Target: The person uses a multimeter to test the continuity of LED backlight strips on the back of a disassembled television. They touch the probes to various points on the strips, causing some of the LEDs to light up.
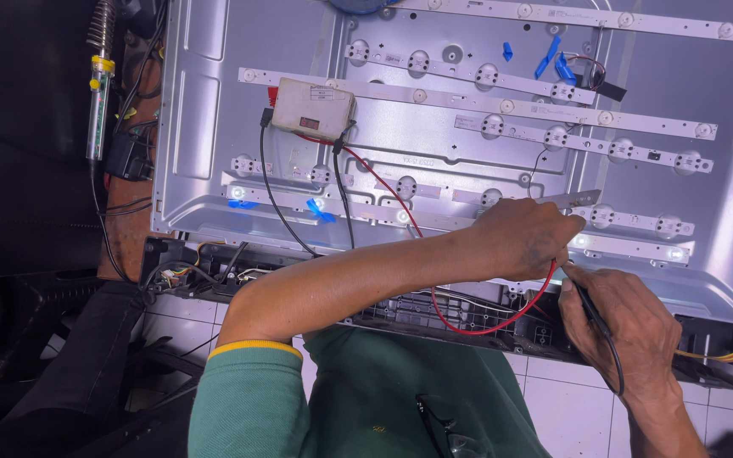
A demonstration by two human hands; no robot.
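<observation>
A: Both hands are down on the near edge of the metal backlight tray (pixel 214 127), the big shallow pan that fills the view

B: What's lying in that tray?

A: Rows of white LED strips (pixel 468 102) run left to right across it, each dotted with round lenses. A cream tester box (pixel 313 108) sits on the left part of the tray, and blue tape bits (pixel 549 59) show at the far right

B: And the hands?

A: The left hand (pixel 523 237) is closed, fingers curled on the red lead (pixel 400 203), pressed onto the nearest strip (pixel 629 246), where the lenses glow. The right hand (pixel 625 318) is closed round a black probe (pixel 591 309), its tip just beside the left hand's fingers

B: Where do the wires run?

A: The red lead starts at the tester box, passes the left hand and loops near the tray's edge. Black leads (pixel 277 203) drop from the box too. A soldering iron (pixel 97 85) lies far left, off the tray
</observation>
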